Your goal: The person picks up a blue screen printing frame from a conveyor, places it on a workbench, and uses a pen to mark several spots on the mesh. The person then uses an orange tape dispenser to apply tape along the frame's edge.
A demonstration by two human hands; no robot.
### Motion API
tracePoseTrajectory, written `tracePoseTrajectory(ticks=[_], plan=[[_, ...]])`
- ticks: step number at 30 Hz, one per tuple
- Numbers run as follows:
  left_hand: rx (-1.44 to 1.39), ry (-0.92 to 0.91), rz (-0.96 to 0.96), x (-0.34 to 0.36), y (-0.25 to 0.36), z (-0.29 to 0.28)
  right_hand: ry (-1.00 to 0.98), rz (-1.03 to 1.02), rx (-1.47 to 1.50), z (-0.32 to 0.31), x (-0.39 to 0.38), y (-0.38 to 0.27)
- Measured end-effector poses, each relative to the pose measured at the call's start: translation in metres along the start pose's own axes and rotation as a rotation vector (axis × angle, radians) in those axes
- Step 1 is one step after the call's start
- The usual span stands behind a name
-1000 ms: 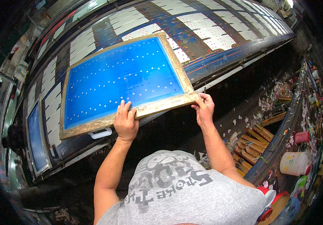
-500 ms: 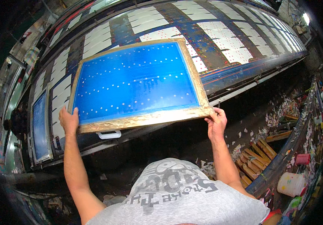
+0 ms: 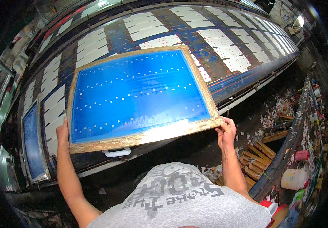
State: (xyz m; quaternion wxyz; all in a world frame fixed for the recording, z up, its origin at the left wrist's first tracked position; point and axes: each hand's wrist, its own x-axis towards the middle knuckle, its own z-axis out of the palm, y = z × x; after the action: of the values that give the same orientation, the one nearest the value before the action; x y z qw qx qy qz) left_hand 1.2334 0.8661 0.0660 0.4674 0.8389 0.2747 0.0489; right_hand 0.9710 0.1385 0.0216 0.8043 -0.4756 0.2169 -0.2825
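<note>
A wooden-framed printing screen (image 3: 137, 95) with blue mesh and rows of small pale dots is held over the near side of a long table. My left hand (image 3: 62, 133) is closed on the left side of its frame, fingers partly hidden. At the near right corner, my right hand (image 3: 226, 133) pinches the wood between thumb and fingers. A white loop-shaped handle (image 3: 117, 152) shows just under the near edge of the screen. Light glares off the near part of the mesh and wood.
White sheets (image 3: 145, 26) lie in rows along the long table (image 3: 188, 36); some carry red dots (image 3: 224, 49). Another blue screen (image 3: 35, 142) stands at the left. On the right are wood strips (image 3: 258, 161), paper scraps, a white bucket (image 3: 294, 179) and a red container (image 3: 302, 155).
The screen has come lower and nearer to me, its near left corner dropping most. My left hand now sits farther up the left side, away from the corner. The view has shifted slightly.
</note>
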Motion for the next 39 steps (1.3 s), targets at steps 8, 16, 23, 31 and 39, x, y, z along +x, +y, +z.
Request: tracePoseTrajectory(ticks=[8, 16, 23, 31, 39], plan=[[-0.376, -0.145, -0.034, -0.061, 0.057, 0.025, 0.055, -0.116, 0.085, -0.002, 0.061, -0.038], [-0.525, -0.173, -0.04, -0.13, 0.107, 0.128, 0.148, -0.166, -0.055, -0.059, 0.191, -0.088], [-0.463, -0.133, -0.032, -0.184, 0.13, 0.2, 0.265, -0.164, -0.136, -0.129, 0.225, -0.093], [-0.536, -0.151, -0.051, -0.215, 0.136, 0.23, 0.26, -0.161, -0.174, -0.164, 0.243, -0.092], [-0.527, -0.123, -0.128, -0.231, 0.121, 0.241, 0.223, -0.117, -0.18, -0.181, 0.264, -0.089]])
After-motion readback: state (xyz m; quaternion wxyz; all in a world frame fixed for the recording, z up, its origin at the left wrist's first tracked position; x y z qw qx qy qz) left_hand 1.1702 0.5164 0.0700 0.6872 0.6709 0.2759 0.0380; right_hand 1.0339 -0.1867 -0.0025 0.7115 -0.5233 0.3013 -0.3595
